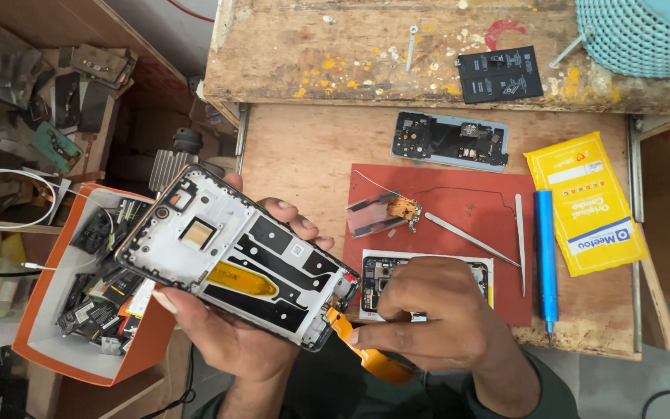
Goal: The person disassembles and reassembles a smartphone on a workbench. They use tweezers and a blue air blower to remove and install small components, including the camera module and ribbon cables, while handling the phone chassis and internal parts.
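My left hand point(230, 334) holds an opened phone frame point(234, 256), silvery white with black patches and a yellow strip, tilted above the table's left edge. My right hand point(436, 326) pinches an orange flex ribbon point(366, 353) that hangs from the frame's lower corner. Under my right hand a small circuit board point(381, 275) lies on a white card on the red mat point(459, 209).
On the mat lie tweezers point(471, 239), a thin metal pick point(520, 240) and a small part with orange flex point(389, 213). A blue screwdriver point(545, 256), a yellow packet point(587, 202), a phone back housing point(451, 141) and a black battery point(499, 74) lie nearby. An orange box of parts point(48, 326) stands left.
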